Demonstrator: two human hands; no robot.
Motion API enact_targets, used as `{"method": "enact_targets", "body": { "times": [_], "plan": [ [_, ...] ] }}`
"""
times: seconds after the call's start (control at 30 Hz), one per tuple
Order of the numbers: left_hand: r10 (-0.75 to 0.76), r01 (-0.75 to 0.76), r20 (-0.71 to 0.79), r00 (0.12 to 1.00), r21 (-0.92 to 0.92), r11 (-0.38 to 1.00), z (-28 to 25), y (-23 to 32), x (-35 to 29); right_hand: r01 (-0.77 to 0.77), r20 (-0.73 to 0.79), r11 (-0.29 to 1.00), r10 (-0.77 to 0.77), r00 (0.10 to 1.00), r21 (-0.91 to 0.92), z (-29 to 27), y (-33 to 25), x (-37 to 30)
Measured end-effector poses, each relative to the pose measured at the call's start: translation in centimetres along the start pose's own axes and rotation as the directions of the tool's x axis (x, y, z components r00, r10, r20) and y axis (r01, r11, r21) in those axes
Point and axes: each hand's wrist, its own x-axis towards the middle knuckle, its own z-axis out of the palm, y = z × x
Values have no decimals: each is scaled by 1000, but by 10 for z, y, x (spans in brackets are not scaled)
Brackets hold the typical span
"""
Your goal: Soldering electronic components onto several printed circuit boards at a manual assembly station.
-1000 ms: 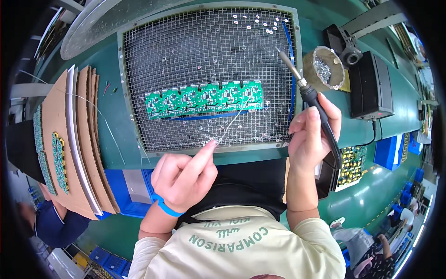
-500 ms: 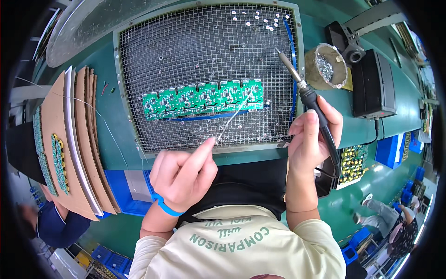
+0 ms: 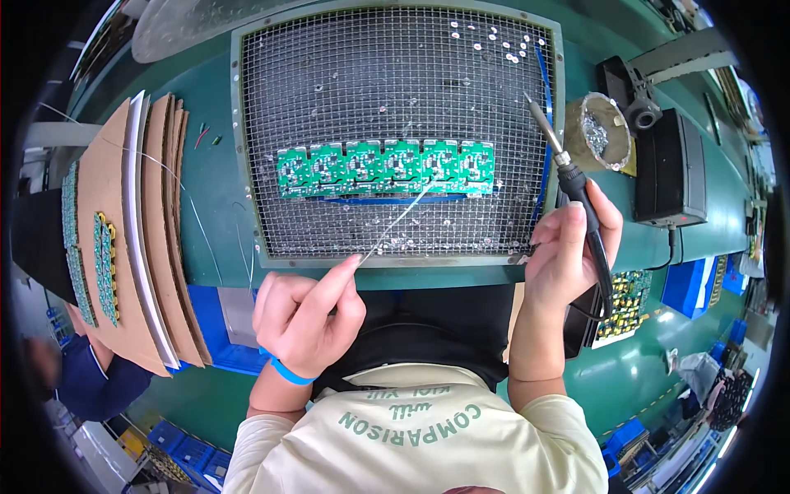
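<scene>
A joined row of several green circuit boards (image 3: 385, 169) lies across a metal mesh tray (image 3: 249, 216). Between thumb and fingertips, my left hand (image 3: 309, 311) pinches a thin length of solder wire (image 3: 397, 221). The wire slants up to the right, and its far end is at the lower edge of the boards, right of their middle. My right hand (image 3: 568, 251) grips the black handle of a soldering iron (image 3: 590, 218). Its metal tip points up and left, over the right part of the mesh and apart from the boards.
At right stand a round pot (image 3: 619, 132) with silvery scraps, an iron stand (image 3: 638, 103) and a black box (image 3: 671, 165). Small white-ringed pieces (image 3: 512, 58) lie on the mesh's far right. Cardboard sheets (image 3: 136, 239) lean at left, near another person's dark sleeve (image 3: 103, 383).
My left hand has moved a little left and down, and the wire's end has shifted from the rightmost board toward the row's lower edge. The whole view has shifted slightly.
</scene>
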Motion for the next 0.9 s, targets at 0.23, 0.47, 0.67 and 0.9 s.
{"method": "enact_targets", "body": {
  "times": [0.23, 0.47, 0.67, 0.9],
  "plan": [
    [92, -92, -1, 996, -36, 995, 7, -3, 8, 10, 18, 1000, -9, 1000, -16, 0, 1, 1],
    [104, -103, 8, 995, -82, 991, 13, -2, 12, 17, 22, 999, -16, 1000, -37, 0, 2, 1],
    [99, -100, -39, 994, -30, 995, 12, -8, 17, 37, 29, 998, -35, 999, -48, -1, 2, 2],
    [102, -101, 7, 995, -81, 992, 13, -5, 14, 39, 30, 998, -38, 999, -53, 0, 1, 2]
  ]
}}
